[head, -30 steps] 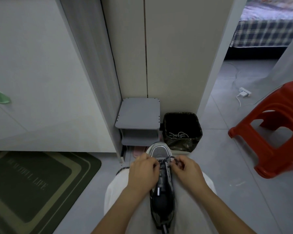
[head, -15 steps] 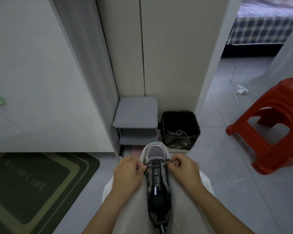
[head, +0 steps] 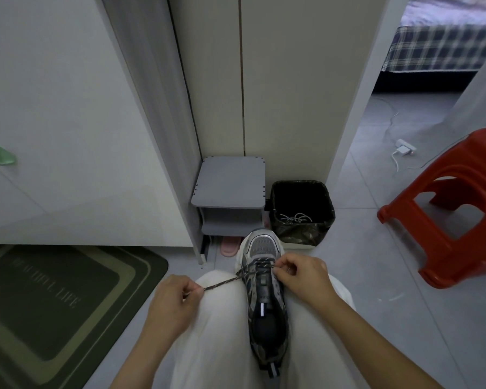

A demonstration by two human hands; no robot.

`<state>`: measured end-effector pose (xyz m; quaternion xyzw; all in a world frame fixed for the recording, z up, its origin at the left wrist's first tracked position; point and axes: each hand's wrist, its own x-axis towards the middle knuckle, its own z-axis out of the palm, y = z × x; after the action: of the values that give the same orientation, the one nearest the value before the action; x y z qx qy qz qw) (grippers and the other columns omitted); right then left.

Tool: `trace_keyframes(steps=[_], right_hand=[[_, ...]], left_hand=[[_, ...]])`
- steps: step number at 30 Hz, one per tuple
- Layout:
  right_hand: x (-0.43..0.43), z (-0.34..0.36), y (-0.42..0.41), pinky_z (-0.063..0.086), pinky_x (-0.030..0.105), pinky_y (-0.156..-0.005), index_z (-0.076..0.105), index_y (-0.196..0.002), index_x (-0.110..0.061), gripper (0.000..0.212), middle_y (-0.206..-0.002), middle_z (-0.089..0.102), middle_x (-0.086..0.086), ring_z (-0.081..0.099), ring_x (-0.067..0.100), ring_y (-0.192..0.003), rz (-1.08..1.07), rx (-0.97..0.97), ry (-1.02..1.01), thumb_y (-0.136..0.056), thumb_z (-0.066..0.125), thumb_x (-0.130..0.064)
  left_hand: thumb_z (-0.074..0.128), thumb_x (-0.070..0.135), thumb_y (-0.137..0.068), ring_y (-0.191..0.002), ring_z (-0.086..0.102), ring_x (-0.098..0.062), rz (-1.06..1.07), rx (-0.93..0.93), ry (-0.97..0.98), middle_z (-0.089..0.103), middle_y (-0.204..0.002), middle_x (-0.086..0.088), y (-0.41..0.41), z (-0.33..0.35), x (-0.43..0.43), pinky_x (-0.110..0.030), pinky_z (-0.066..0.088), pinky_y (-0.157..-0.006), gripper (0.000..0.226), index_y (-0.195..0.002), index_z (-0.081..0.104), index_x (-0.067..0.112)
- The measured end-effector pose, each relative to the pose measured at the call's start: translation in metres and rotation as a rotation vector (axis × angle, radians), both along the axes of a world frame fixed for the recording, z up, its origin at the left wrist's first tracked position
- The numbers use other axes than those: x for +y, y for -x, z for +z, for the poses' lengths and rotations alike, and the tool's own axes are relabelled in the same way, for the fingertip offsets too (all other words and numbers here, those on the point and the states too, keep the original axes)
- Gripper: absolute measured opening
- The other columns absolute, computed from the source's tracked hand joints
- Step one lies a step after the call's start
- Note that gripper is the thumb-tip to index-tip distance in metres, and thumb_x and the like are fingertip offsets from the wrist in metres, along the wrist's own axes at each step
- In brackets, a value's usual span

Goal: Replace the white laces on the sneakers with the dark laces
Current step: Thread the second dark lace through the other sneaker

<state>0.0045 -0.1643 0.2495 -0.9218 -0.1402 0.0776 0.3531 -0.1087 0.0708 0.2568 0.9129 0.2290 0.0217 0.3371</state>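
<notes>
Now left hand (head: 174, 297) pinches dark lace (head: 222, 282) taut; right hand (head: 302, 272) pinches lace at sneaker (head: 265, 293) eyelets.

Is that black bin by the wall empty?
Not empty: the black bag-lined waste bin holds a tangle of white laces at its bottom.

— Where is the left hand (head: 172, 293)?

— Out to the left over the left thigh, knuckles up, fingers (head: 192, 291) curled shut in a pinch on a taut strand. Its bare forearm runs back toward the lower edge.

— And the right hand (head: 300, 273)?

— Further forward and higher, beside the right knee, fingers (head: 281, 270) bent in and pinched together at the tips. Its forearm slants down to the lower right. The two hands are well apart.
</notes>
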Motion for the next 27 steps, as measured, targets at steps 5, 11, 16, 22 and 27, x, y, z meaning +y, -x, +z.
trace_keyframes(steps=[5, 11, 16, 22, 27], right_hand=[[0.001, 0.002, 0.0, 0.046, 0.038, -0.087, 0.054, -0.067, -0.035, 0.019, -0.061, 0.057, -0.013, 0.053, 0.002, -0.061, 0.021, -0.018, 0.01, -0.078, 0.067, -0.027], [0.002, 0.005, 0.002, 0.048, 0.035, -0.082, 0.063, -0.078, -0.03, 0.006, -0.066, 0.061, -0.011, 0.055, 0.004, -0.064, -0.034, -0.008, -0.062, -0.08, 0.066, -0.025], [0.003, 0.009, 0.0, 0.048, 0.033, -0.08, 0.067, -0.087, -0.025, 0.005, -0.072, 0.064, -0.009, 0.056, 0.005, -0.068, -0.065, 0.009, -0.069, -0.083, 0.063, -0.024], [0.019, 0.026, -0.011, 0.043, 0.034, -0.084, 0.067, -0.103, -0.031, 0.02, -0.074, 0.05, -0.015, 0.054, 0.008, -0.082, 0.148, -0.071, 0.048, -0.083, 0.064, -0.035], [0.047, 0.054, -0.024, 0.042, 0.031, -0.072, 0.055, -0.065, -0.027, 0.019, -0.059, 0.043, -0.01, 0.042, 0.006, -0.06, 0.069, -0.121, -0.088, -0.081, 0.066, -0.028]], left_hand=[[0.053, 0.029, -0.09, -0.085, 0.057, -0.017, -0.048, -0.033, -0.172, 0.062, -0.081, 0.006, -0.019, 0.006, 0.002, -0.035, 0.048, -0.073, 0.025, -0.075, 0.069, 0.019], [0.056, 0.028, -0.087, -0.098, 0.054, -0.015, -0.263, -0.047, -0.15, 0.063, -0.101, 0.008, -0.079, 0.001, -0.033, -0.038, 0.047, -0.087, 0.013, -0.097, 0.065, 0.03], [0.057, 0.025, -0.08, -0.096, 0.051, -0.022, -0.446, 0.159, -0.227, 0.056, -0.095, 0.0, -0.095, -0.001, -0.051, -0.035, 0.045, -0.082, 0.008, -0.078, 0.049, 0.026], [0.064, 0.029, -0.087, -0.061, 0.052, -0.012, -0.418, 0.064, 0.132, 0.062, -0.071, -0.003, -0.104, 0.036, -0.038, -0.024, 0.043, -0.058, 0.016, -0.078, 0.06, 0.016], [0.057, 0.018, -0.092, -0.053, 0.054, -0.002, -0.407, -0.05, 0.321, 0.063, -0.068, -0.011, -0.101, 0.075, -0.022, -0.015, 0.044, -0.053, 0.014, -0.087, 0.063, 0.007]])
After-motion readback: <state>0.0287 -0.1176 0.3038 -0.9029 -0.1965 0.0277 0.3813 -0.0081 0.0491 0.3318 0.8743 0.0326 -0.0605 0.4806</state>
